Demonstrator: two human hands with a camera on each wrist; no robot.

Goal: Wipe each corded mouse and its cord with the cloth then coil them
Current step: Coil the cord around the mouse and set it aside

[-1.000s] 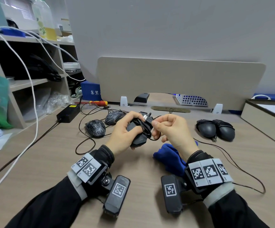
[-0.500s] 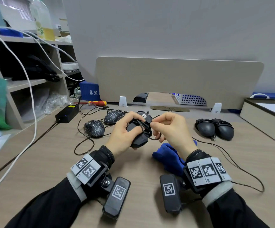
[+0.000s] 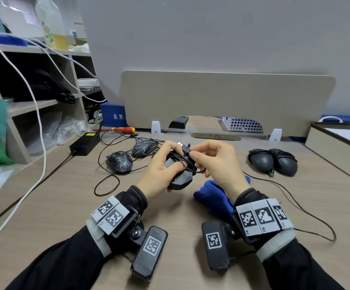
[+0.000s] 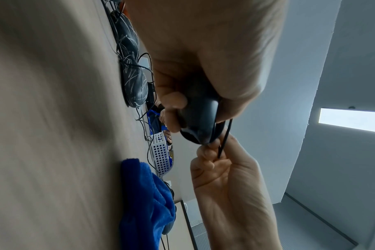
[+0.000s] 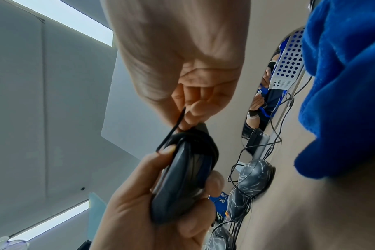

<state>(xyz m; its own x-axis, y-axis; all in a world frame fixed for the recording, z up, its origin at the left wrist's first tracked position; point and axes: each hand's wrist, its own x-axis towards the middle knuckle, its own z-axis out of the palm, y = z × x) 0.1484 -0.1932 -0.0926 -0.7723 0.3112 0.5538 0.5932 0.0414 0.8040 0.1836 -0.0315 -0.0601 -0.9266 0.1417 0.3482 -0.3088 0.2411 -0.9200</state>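
Note:
My left hand [image 3: 163, 166] grips a black corded mouse [image 3: 180, 176] above the desk, with its cord [image 3: 191, 166] wound around the body. My right hand [image 3: 209, 162] pinches the end of that cord near the USB plug [image 3: 183, 146]. The right wrist view shows the mouse [image 5: 182, 182] wrapped in cord loops, and my right fingers [image 5: 193, 111] holding a cord strand [image 5: 173, 130]. In the left wrist view my left hand holds the mouse [image 4: 199, 118]. A blue cloth [image 3: 211, 195] lies on the desk under my right wrist. Two black-and-white patterned mice [image 3: 120, 162] lie at the left with loose cords. Two coiled dark mice [image 3: 274, 162] sit at the right.
A black power brick [image 3: 85, 141] and a red-yellow screwdriver [image 3: 126, 129] lie at the back left near a shelf unit [image 3: 33, 105]. A beige divider panel [image 3: 228, 101] stands behind. A box [image 3: 337, 149] sits at the right. A thin black cable [image 3: 295, 208] trails right.
My right hand has shifted slightly up and left along the cord end toward the plug. The left hand keeps holding the mouse in place.

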